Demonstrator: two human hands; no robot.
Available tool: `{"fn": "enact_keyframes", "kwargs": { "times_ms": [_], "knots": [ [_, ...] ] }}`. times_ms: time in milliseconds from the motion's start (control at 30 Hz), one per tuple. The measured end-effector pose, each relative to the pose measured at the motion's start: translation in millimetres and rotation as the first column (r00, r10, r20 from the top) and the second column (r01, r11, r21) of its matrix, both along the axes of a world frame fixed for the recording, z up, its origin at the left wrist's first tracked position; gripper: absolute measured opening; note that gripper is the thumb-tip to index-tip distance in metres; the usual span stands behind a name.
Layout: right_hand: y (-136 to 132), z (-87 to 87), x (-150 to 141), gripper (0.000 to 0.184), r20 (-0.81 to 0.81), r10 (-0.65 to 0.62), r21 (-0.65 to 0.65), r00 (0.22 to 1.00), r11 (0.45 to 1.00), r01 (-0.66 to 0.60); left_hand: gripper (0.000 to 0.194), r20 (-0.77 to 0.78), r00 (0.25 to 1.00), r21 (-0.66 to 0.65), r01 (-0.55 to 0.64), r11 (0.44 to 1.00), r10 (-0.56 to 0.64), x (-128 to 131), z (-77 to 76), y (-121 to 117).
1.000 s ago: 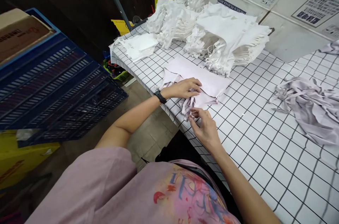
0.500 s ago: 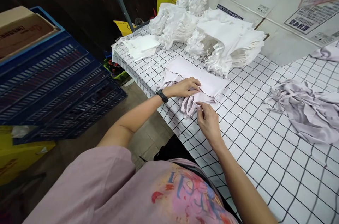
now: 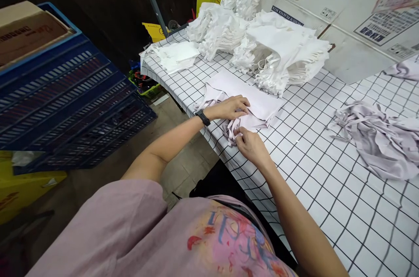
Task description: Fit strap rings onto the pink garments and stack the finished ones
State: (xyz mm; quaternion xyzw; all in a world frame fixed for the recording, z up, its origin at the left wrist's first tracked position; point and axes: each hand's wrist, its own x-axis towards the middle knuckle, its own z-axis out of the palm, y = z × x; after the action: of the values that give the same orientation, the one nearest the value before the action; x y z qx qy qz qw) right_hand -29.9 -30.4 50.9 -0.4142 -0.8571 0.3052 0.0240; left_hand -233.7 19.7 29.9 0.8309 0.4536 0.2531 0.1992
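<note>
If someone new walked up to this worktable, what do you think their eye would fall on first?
Probably the bulky stacks of white fabric pieces heaped at the far side of the grid-patterned table, against the printed cartons. Next, perhaps, the pale lilac stack nearer the person, with the left hand flat on it and the right hand at its loose straps.

Soft, matt cloth is seen in the pale lilac stack (image 3: 244, 91), smooth on top and crinkled at six o'clock. Rough, ruffled cloth is shown in the white piles (image 3: 281, 41); printed cardboard, faintly glossy, in the box (image 3: 340, 24).
</note>
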Motion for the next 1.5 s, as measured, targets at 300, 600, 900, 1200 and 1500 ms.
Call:
{"fn": "enact_keyframes", "kwargs": {
  "times_ms": [300,600,900,1200,1500],
  "knots": [
    [1.7,-3.3,-3.2,0.022,-0.028,-0.148,-0.050,0.989,0.988,0.147,0.027,-0.014,1.000,-0.021,-0.011,1.000,0.011,0.1,-1.5,1.9],
    [1.9,3.2,6.3,0.046,-0.269,-0.001,-0.353,0.963,0.930,-0.098,0.029,-0.054,0.999,-0.047,-0.012,0.999,0.010,1.6,6.4,-0.8],
    [-3.6,-3.0,15.7,0.026,-0.269,-0.306,-0.015,0.913,0.949,0.314,0.025,-0.042,0.999,-0.041,-0.014,0.999,0.013,1.3,3.6,0.0],
    [-35.1,-14.0,18.1,0.039,-0.313,-0.253,-0.032,0.915,0.966,0.257,0.026,-0.010,1.000,-0.004,0.006,1.000,-0.006,0.4,-1.8,1.6],
    [-29.5,-15.6,6.6,0.040,-0.276,-0.121,-0.240,0.954,0.969,0.054,0.027,-0.005,1.000,-0.020,-0.009,1.000,0.009,1.6,0.4,0.6]
  ]
}}
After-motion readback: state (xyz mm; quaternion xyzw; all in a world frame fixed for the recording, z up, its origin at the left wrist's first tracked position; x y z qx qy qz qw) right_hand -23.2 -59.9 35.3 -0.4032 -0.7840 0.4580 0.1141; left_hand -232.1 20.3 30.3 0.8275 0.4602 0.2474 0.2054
